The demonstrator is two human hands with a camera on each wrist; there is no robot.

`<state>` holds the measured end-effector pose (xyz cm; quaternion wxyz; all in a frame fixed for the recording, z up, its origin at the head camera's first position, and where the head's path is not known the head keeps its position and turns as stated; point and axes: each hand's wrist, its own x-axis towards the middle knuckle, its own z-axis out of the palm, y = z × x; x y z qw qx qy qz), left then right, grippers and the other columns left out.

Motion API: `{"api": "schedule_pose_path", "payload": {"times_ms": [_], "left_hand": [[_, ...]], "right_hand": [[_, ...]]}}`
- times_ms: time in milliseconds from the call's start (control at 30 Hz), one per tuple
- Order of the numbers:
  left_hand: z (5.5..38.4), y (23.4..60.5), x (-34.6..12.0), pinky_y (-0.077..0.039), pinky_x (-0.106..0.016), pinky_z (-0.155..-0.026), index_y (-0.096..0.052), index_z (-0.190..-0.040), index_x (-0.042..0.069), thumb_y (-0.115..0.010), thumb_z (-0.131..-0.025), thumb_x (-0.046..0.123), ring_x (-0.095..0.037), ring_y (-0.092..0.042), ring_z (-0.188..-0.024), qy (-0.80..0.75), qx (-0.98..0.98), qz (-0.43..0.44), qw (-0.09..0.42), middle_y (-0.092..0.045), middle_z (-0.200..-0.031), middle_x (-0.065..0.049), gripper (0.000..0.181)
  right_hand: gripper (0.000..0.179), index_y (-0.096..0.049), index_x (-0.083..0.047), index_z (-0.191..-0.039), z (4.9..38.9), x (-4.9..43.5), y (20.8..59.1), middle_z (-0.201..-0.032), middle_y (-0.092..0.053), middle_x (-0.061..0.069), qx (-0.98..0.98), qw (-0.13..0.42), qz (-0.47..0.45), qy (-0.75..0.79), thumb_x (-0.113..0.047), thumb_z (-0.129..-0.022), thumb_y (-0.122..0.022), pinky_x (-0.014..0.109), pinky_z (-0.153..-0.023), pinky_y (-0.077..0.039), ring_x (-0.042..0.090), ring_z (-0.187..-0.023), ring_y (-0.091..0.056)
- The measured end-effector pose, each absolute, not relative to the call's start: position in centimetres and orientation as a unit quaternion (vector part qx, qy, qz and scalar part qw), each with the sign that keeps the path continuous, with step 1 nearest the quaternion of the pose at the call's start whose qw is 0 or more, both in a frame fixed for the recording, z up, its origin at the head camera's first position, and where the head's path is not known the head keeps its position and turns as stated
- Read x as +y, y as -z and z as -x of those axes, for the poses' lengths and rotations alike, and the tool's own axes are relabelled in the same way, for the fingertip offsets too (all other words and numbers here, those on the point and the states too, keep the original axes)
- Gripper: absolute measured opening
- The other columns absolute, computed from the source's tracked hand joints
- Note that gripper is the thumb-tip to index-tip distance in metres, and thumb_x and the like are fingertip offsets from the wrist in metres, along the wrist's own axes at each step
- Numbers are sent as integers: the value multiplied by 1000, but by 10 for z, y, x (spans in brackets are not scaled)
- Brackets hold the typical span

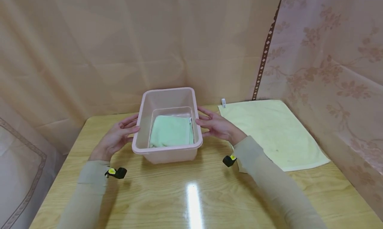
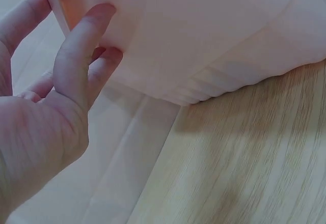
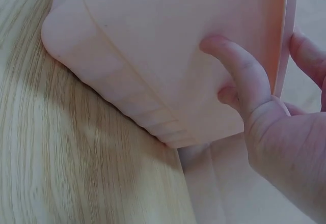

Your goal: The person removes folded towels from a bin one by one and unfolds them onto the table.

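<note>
Looks like a curtained-off nook, homelike but not certainly a home.
Hung at the back with plain beige cloth [image 1: 155, 39], on the right with flower-patterned fabric [image 1: 335, 69]; furnished with a wood-grain desk [image 1: 161, 195].

The pale pink plastic bin [image 1: 170, 155] stood upright on the wooden table [image 1: 161, 189], close to its far edge, its opening facing up. It was a deep rectangle with rounded corners, a rolled rim and ribbing along the lower side walls. A mint-green cloth [image 1: 172, 131], folded into a squarish pad, lay flat on its floor, leaving the far end bare.
</note>
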<state>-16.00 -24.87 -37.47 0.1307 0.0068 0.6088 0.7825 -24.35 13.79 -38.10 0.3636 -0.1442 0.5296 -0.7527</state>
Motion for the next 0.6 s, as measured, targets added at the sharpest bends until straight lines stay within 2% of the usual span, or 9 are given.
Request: {"api": "schedule_pose_path", "payload": {"times_ms": [67, 267, 467, 600], "left_hand": [[160, 375, -255, -60, -36, -81, -41, -152, 9, -58, -101, -2, -15, -66, -110, -783, 609, -10, 131, -63, -136, 0, 55], [156, 374, -276, -59, -36, -83, -56, -140, 18, -57, -101, -3, -14, -67, -110, -792, 595, -23, 133, -67, -132, 2, 44], [152, 375, -300, -59, -34, -83, -61, -137, 20, -52, -102, -6, -14, -67, -110, -802, 580, -46, 134, -67, -131, 1, 44], [147, 375, -318, -59, -33, -85, -63, -138, 19, -48, -103, -9, -14, -68, -111, -812, 563, -62, 138, -67, -131, 0, 47]], "right_hand": [[70, -20, -24, -163, 243, 132, 381, -162, -33, 10, 530, 363, 138, 754, -2, -105, -52, 58, -95, -52, 26, -125, -57], [69, -21, -24, -163, 239, 108, 381, -163, -33, 9, 511, 366, 129, 767, 0, -105, -50, 53, -88, -57, 42, -144, -34], [70, -24, -27, -162, 236, 85, 380, -159, -40, 7, 516, 368, 129, 763, -2, -104, -53, 52, -86, -58, 36, -135, -49], [69, -26, -27, -161, 234, 67, 381, -158, -41, 7, 507, 372, 128, 766, -1, -104, -54, 46, -79, -61, 43, -141, -40]]}}
